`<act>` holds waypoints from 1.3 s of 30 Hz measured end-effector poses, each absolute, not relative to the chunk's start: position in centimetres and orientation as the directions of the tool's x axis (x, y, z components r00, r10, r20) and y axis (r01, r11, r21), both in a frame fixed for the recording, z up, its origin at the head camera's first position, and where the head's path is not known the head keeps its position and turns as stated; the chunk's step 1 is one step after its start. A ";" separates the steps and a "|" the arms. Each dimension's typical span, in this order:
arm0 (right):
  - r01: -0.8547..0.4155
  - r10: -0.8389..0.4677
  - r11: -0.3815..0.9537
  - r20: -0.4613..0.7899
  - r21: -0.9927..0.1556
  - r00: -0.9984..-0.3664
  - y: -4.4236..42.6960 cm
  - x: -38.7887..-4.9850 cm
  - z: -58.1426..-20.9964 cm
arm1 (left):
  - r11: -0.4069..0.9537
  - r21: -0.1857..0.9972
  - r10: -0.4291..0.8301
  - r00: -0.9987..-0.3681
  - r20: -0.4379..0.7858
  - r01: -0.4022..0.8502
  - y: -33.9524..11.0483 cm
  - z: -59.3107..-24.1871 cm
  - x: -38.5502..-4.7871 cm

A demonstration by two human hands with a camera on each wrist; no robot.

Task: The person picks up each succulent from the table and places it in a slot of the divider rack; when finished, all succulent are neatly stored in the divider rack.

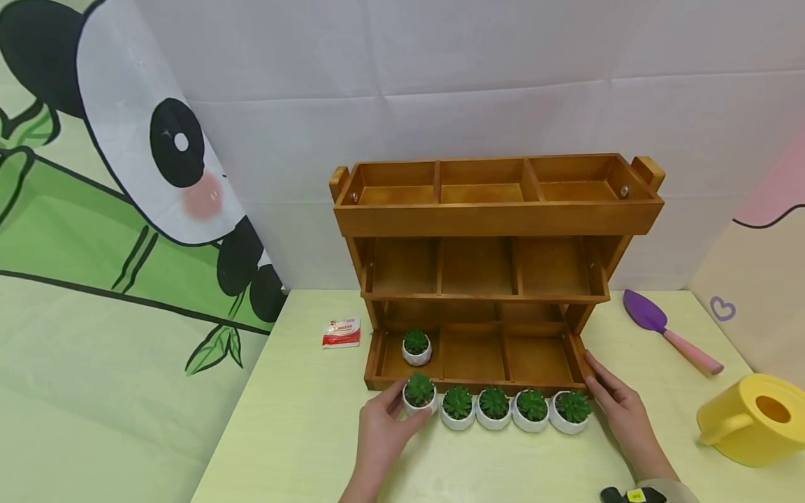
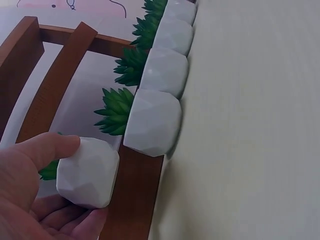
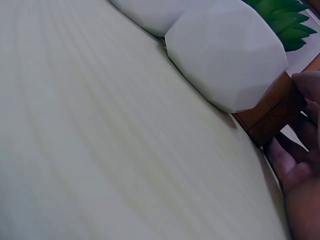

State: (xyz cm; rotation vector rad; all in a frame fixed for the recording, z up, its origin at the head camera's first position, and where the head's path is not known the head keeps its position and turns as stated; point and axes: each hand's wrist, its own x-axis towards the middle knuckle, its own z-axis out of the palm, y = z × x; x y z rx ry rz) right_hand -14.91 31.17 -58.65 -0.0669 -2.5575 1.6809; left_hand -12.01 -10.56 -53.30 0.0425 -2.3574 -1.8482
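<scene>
In the head view, my left hand (image 1: 388, 427) pinches a small potted succulent (image 1: 419, 392) between thumb and fingers, in front of the wooden shelf's (image 1: 497, 220) bottom tier. Its faceted white pot (image 2: 88, 173) shows close up in the left wrist view. Another succulent (image 1: 416, 347) stands in the bottom tier's left compartment. Several more form a row along the shelf's front, the nearest to my right hand being the end succulent (image 1: 570, 411). My right hand (image 1: 619, 412) rests its fairly straight fingers against the bottom tier's right front corner (image 3: 272, 112).
A red and white packet (image 1: 342, 333) lies left of the shelf. To the right are a purple trowel (image 1: 646, 312) with a pink handle and a yellow watering can (image 1: 751, 419). Behind the pale table (image 1: 283, 419) hangs a light cloth (image 1: 472, 84).
</scene>
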 end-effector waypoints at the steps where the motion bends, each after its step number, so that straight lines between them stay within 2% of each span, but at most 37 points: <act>1: -0.008 0.078 0.396 0.043 -0.918 -0.996 31.2 -14.9 -58.6 | 0.240 0.968 -0.106 -0.989 0.102 0.074 -10.6 -53.2 -12.1; 9: -0.009 0.077 0.399 0.044 -0.917 -0.996 31.2 -14.9 -58.6 | 0.212 0.972 -0.064 -0.991 0.117 0.101 -10.5 -52.1 -13.6; 28: -0.037 0.077 0.398 0.073 -0.917 -0.994 31.2 -14.9 -58.5 | 0.261 0.957 0.047 -0.992 0.121 0.129 -7.8 -50.7 -16.5; 39: -0.057 0.067 0.385 0.089 -0.921 -0.994 31.0 -14.7 -58.3 | 0.343 0.937 0.102 -0.994 0.038 0.071 -5.7 -50.1 -18.2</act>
